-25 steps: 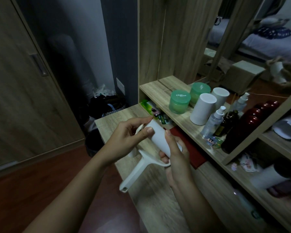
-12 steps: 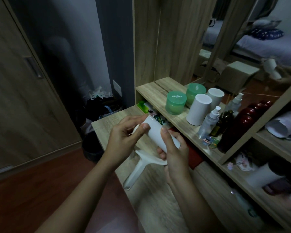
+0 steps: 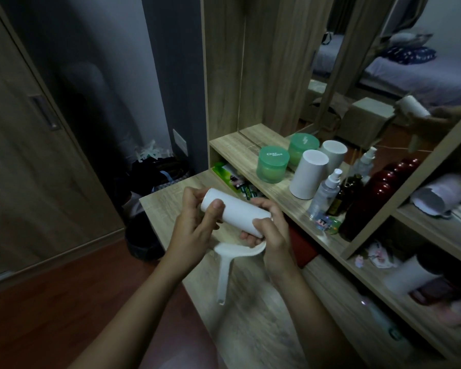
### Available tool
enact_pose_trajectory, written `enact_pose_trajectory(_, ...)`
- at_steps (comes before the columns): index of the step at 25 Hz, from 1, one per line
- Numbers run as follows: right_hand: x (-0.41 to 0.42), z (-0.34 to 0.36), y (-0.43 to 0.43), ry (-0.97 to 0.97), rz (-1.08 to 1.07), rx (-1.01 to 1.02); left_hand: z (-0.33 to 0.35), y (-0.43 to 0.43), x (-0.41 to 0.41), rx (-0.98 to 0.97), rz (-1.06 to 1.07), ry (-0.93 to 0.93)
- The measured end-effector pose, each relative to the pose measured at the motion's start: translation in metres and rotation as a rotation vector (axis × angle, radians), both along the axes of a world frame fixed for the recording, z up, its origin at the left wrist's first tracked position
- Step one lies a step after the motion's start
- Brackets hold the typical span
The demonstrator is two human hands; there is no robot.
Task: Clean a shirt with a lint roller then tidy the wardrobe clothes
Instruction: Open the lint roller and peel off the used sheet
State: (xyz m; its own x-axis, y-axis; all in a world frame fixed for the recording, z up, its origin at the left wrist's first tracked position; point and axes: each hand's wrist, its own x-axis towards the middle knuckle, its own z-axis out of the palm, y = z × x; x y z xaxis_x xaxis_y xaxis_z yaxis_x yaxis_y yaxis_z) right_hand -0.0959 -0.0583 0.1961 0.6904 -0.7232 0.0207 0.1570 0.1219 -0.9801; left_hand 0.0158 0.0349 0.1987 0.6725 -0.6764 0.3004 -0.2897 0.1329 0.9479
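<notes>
Wooden desk (image 3: 250, 328) edge below; left hand (image 3: 194, 225) and right hand (image 3: 272, 230) both grasp lint roller (image 3: 234, 211).

Both forearms are bare from the bottom edge upward, no sleeve or cuff in view; the left hand (image 3: 194, 230) and right hand (image 3: 273, 233) carry no rings, watch or gloves; fingers (image 3: 215, 209) show short, plain nails.

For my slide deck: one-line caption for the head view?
Both hands, left hand and right hand, grip a white lint roller above a wooden dresser top.
</notes>
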Motion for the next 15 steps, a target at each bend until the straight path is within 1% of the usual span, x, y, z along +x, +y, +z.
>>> enact_pose_trajectory(2, -0.001, -0.002, -0.001, -0.018, 0.044, 0.034, -0.006, 0.0, -0.002, -0.015, 0.051, 0.055)
enact_pose_trajectory(5, 0.001, -0.009, 0.0, -0.031, 0.017, -0.056, -0.009, -0.001, -0.011, -0.036, 0.101, 0.161)
enact_pose_trajectory(8, 0.003, -0.012, 0.001, -0.05, -0.058, -0.136, -0.009, -0.002, -0.019, -0.03, 0.102, 0.193)
enact_pose_trajectory(11, 0.002, -0.015, -0.002, -0.021, -0.071, -0.184, -0.01, -0.001, -0.022, 0.045, 0.045, 0.221)
enact_pose_trajectory(15, -0.001, -0.018, -0.006, 0.013, -0.04, -0.262, -0.013, 0.005, -0.019, 0.167, 0.006, 0.178)
